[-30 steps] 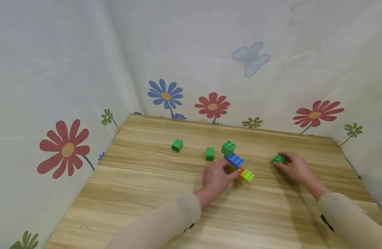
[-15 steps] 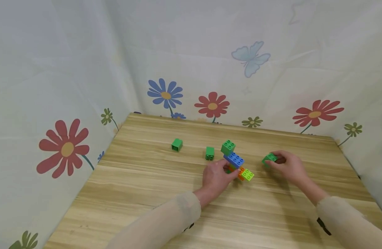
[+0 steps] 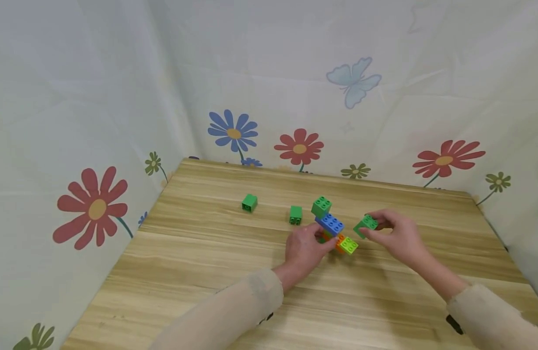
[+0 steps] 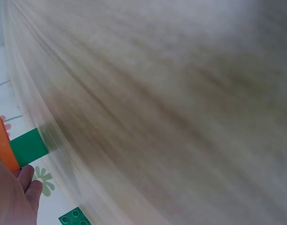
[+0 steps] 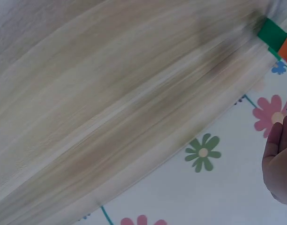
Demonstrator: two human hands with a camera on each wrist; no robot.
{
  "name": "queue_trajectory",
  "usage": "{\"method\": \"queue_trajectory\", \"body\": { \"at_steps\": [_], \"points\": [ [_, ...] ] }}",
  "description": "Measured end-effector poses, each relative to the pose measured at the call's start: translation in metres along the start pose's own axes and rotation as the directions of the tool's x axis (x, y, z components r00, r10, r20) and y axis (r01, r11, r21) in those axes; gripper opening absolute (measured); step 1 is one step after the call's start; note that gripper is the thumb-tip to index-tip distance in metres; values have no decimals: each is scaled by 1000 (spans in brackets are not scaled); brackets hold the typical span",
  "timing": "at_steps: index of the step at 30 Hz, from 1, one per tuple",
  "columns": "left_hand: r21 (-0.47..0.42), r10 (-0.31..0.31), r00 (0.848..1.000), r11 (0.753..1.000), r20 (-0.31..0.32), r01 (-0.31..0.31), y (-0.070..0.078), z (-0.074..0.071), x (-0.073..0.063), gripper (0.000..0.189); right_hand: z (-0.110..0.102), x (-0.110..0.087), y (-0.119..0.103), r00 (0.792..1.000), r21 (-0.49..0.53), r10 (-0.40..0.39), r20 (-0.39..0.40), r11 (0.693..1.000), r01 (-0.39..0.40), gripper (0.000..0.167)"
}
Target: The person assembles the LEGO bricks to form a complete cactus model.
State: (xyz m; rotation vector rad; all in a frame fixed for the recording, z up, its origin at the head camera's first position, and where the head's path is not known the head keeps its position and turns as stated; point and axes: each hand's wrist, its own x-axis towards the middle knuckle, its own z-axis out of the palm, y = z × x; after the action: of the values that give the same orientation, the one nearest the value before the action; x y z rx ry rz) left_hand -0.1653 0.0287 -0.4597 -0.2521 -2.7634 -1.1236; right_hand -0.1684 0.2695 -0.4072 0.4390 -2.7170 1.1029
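My left hand [image 3: 306,248] grips a stack of toy building bricks low down. In that stack a green brick [image 3: 321,206] sits on top of a blue brick [image 3: 330,224], with an orange brick [image 3: 340,241] and a lime brick [image 3: 349,245] lower on the right. The left wrist view shows a green brick [image 4: 29,147] under the orange one, beside the fingers. Just right of the stack, my right hand [image 3: 398,236] pinches another green brick [image 3: 366,224] between thumb and fingers, tilted and apart from the stack. Only a corner of it shows in the right wrist view.
Two loose green bricks lie on their sides on the wooden table [image 3: 207,243]: one at the left [image 3: 249,203], the other [image 3: 295,215] just left of the stack. A flower-printed cloth [image 3: 260,87] hangs behind the table's back edge.
My right hand has carried its green brick leftward, towards the stack, and the brick has tilted. The left hand and the stack have stayed in place.
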Motion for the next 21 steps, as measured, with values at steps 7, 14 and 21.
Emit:
{"method": "queue_trajectory", "body": {
  "at_steps": [7,14,21],
  "points": [
    [4,7,1000,1000,6,-7,2,-2,0,31,5,-5,-13,997,-48,-63,34,997,64,35],
    [1,19,1000,1000,1,-19,2,-3,0,31,11,-8,-15,994,-110,-102,40,988,106,36],
    [-6,21,1000,1000,-5,-21,0,-2,0,30,17,-9,-12,990,-134,-135,48,981,141,33]
  ]
}}
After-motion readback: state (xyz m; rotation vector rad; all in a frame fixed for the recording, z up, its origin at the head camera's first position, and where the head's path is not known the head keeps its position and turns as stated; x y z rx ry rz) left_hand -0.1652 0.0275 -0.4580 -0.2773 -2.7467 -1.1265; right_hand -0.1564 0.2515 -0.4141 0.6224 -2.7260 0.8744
